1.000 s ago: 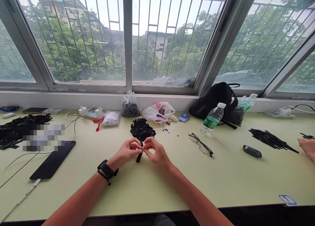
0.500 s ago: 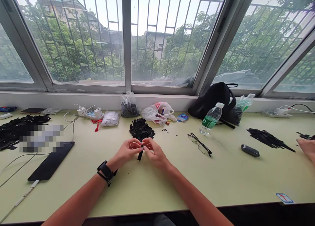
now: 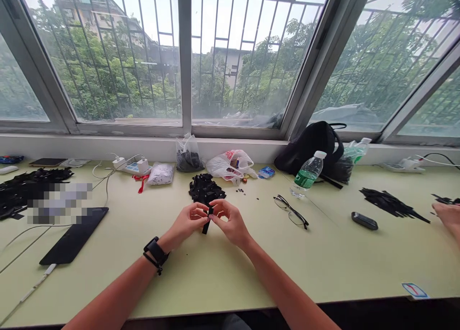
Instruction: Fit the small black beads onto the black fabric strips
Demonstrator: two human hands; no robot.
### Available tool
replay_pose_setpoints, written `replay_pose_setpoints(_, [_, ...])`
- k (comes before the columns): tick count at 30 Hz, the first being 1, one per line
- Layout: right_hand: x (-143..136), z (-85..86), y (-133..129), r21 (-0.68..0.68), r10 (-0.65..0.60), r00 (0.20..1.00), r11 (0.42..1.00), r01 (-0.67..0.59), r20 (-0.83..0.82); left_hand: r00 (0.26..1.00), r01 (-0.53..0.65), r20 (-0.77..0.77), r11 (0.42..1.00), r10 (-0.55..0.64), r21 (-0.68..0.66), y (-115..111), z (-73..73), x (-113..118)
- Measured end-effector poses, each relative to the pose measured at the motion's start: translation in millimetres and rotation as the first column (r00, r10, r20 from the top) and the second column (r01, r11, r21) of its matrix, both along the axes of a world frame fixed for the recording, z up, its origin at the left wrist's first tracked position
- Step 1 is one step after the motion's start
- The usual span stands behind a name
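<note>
The grip is closed from both sides: the left hand (image 3: 189,221) and the right hand (image 3: 230,222) meet thumb to finger on one narrow, flat black fabric-like strip (image 3: 205,229), its lower end hanging free above the pale yellow-green worktop (image 3: 172,282). Just beyond the fingertips sits a loose mound of short black pieces (image 3: 204,188), with a few tiny dark ring-like bits (image 3: 258,198) off to its right. From where I stand, this piece looks midway, handled but not yet set down. A wide heap of black strips (image 3: 28,183) lies at far left, well apart; I can't tell which pile is finished and which is waiting, so how much is left overall stays unclear. At the right edge, a co-worker's hand (image 3: 448,216) rests by more black strips (image 3: 391,205).
</note>
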State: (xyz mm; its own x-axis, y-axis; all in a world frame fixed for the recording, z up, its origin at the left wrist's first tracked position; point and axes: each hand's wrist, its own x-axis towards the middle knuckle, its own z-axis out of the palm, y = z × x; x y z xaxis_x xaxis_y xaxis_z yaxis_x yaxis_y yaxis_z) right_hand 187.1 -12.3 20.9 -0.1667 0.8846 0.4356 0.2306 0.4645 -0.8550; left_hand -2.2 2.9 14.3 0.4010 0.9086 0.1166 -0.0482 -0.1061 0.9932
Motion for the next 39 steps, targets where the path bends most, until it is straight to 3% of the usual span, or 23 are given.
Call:
replay_pose_setpoints(5, [-0.8,-2.9,-1.0,0.066,-0.019,0.999,0.998,0.016,0.048,0.998,0.041,0.044,0.994,-0.036,-0.102,1.4,1.5,-0.2])
replay_pose_setpoints(13, [-1.6,1.3,-5.8,0.105,-0.009,0.997,0.995,0.001,0.077,0.995,-0.018,0.098,0.987,0.033,-0.157,2.2,1.7,-1.8])
replay_pose_setpoints(17, [-2.0,1.2,-5.8,0.02,-0.018,0.998,1.0,0.017,0.055,0.994,-0.04,0.098,0.993,0.051,-0.112,0.3,4.6,-2.3])
replay_pose_setpoints(22, [-4.0,-4.3,-6.2,-0.13,0.127,0.992,0.983,-0.128,-0.016,0.99,-0.072,0.115,0.994,0.081,-0.082,-1.4,9.2,-3.3])
replay_pose_setpoints(29, [1.4,-3.3,0.4,-0.162,0.127,0.974,0.974,-0.158,-0.186,0.991,-0.121,0.053,0.991,0.125,-0.059,-1.3,13.5,-2.7])
replay_pose_setpoints(35, [6.5,1.1,-0.5,-0.219,0.119,0.986,0.965,-0.142,-0.113,0.971,-0.239,0.008,0.97,0.24,-0.038,2.5,13.1,-2.7])
replay_pose_setpoints(39, [7.6,2.8,-0.9,-0.105,0.083,0.994,0.99,-0.09,-0.073,0.934,-0.35,0.072,0.936,0.351,-0.035,6.6,12.8,-6.2])
